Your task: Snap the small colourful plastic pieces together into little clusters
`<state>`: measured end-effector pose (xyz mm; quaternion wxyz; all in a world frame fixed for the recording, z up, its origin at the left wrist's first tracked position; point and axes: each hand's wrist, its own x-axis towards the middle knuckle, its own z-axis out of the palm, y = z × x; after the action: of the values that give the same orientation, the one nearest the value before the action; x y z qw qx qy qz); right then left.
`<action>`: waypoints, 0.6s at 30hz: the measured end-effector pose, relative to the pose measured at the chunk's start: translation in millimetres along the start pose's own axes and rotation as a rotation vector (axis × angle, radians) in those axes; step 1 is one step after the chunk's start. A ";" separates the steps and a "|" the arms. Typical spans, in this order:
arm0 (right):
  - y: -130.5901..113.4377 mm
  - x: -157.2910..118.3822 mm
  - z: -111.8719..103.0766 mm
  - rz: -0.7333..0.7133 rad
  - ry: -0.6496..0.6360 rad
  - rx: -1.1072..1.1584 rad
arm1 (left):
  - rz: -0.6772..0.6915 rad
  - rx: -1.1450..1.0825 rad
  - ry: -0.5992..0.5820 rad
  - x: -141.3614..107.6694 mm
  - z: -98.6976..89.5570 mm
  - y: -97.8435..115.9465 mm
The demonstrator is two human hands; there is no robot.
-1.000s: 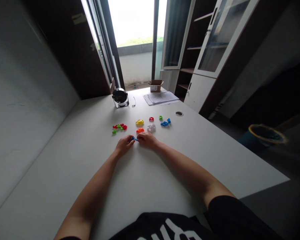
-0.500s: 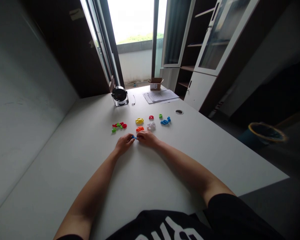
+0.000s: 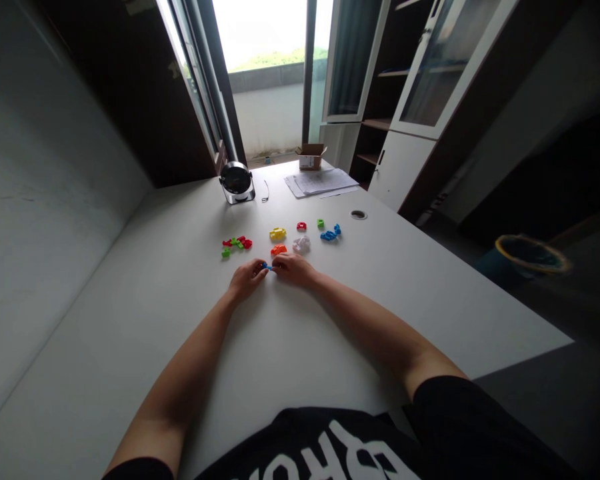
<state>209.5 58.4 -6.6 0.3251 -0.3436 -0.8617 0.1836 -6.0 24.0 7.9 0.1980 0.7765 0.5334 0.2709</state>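
Note:
Between my two hands is a small blue piece [image 3: 267,267], held just above or on the white table [image 3: 270,360]. My left hand [image 3: 247,277] pinches its left side, and my right hand [image 3: 291,268] grips its right end. Right beyond my fingers lies an orange piece [image 3: 279,249], with a white piece [image 3: 301,244] beside it. Farther back are a yellow piece [image 3: 277,233] and a red piece [image 3: 301,227]. Red and green pieces [image 3: 237,243] lie to the left, with a green one [image 3: 225,253] near them. Blue pieces [image 3: 331,233] and a green piece [image 3: 321,223] sit to the right.
A round black device on a stand [image 3: 237,181] is at the back left, near a thin cord [image 3: 265,192]. Papers [image 3: 323,182] and an open cardboard box [image 3: 311,157] lie at the back. The table has a round hole [image 3: 359,215]. A bin [image 3: 530,257] stands right.
The view has tilted slightly downward, so the table's contents appear higher in the picture. Both hands keep hold of the blue piece, nearly unchanged in pose.

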 end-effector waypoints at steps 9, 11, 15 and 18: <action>2.6 1.3 1.6 -0.010 -0.006 0.008 | -0.017 -0.024 -0.004 -0.5 -0.5 1.4; 2.3 1.2 1.3 -0.007 -0.007 0.005 | -0.013 -0.027 -0.005 -0.5 -0.9 2.1; 1.5 0.8 1.1 -0.009 0.001 0.002 | -0.012 -0.028 -0.003 -0.2 -0.8 1.8; 1.3 0.7 1.4 0.000 0.000 -0.001 | -0.010 -0.026 0.003 0.0 0.3 0.5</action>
<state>208.7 59.7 -8.0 0.3247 -0.3436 -0.8620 0.1831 -5.5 23.8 7.9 0.2087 0.7705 0.5341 0.2782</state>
